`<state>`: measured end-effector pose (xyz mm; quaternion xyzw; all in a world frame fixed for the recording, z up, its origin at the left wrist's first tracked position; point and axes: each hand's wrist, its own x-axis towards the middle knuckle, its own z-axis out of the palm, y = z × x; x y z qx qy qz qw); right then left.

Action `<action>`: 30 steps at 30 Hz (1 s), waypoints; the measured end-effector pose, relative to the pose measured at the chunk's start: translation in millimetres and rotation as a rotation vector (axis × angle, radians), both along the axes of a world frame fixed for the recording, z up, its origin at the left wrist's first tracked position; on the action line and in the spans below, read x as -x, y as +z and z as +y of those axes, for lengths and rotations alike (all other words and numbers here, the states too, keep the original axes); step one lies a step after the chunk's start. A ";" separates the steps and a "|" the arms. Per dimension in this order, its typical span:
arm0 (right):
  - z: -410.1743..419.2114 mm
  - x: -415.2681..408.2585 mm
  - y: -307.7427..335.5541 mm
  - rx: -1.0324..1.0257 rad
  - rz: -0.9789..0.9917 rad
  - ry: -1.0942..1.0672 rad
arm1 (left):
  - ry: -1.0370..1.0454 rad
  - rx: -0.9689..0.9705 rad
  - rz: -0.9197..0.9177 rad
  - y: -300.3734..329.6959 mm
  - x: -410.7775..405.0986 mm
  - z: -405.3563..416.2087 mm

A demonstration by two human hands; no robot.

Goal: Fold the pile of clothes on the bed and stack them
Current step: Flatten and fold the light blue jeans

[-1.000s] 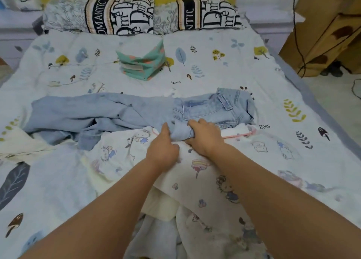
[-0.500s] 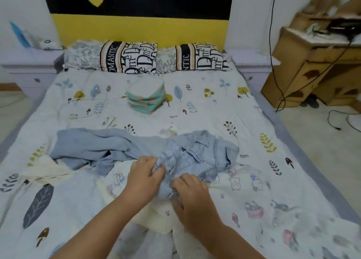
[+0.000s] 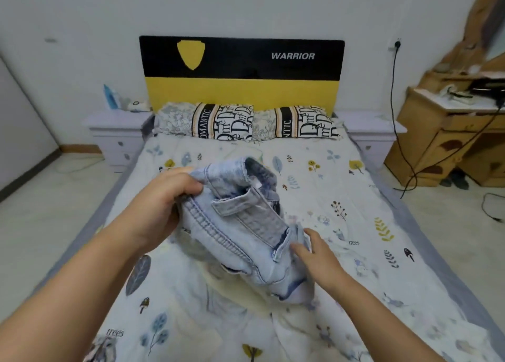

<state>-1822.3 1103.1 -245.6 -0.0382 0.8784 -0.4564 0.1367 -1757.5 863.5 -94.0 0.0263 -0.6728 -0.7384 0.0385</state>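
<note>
White walls (image 3: 246, 6), black-yellow headboard (image 3: 241, 88), wooden dresser (image 3: 437, 143) right.

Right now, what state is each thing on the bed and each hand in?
jeans: lifted off the bed, bunched, not folded
left hand: grips the jeans at the waistband
right hand: fingers straight, touching the jeans' lower edge
pale clothes: loose on the bed, unfolded
pillows: side by side at the headboard
</note>
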 end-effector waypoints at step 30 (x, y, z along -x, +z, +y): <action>-14.9 -123.9 312.0 0.454 0.442 -0.320 | 0.446 0.198 0.242 145.9 -127.0 -104.9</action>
